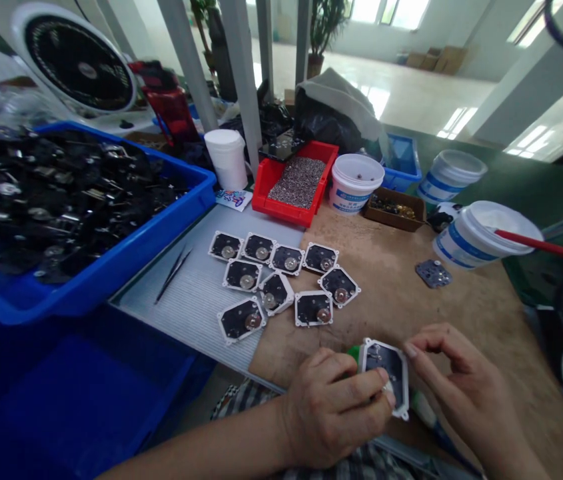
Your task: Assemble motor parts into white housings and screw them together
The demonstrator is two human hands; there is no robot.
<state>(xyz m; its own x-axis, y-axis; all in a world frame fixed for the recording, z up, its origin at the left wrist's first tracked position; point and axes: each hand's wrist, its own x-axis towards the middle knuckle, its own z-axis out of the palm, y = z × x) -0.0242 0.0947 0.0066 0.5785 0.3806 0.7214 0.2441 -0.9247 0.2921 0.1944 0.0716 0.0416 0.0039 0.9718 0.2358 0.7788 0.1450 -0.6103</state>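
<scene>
Housing (397,368) | left hand (338,405): pinching it | right hand (466,383): by its corner, grip unclear

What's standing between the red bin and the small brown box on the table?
A white bucket stands between the red bin and the brown box, as the head view shows.

Round blk disc (68,63) w/ white rim, upper L. Potted plant (327,25) just R of grey post (303,40). Cardboard bxs (448,61) on shiny flr (411,97) nr back wall (461,30). Grey cloth (344,93) over blk bag (318,115).
</scene>
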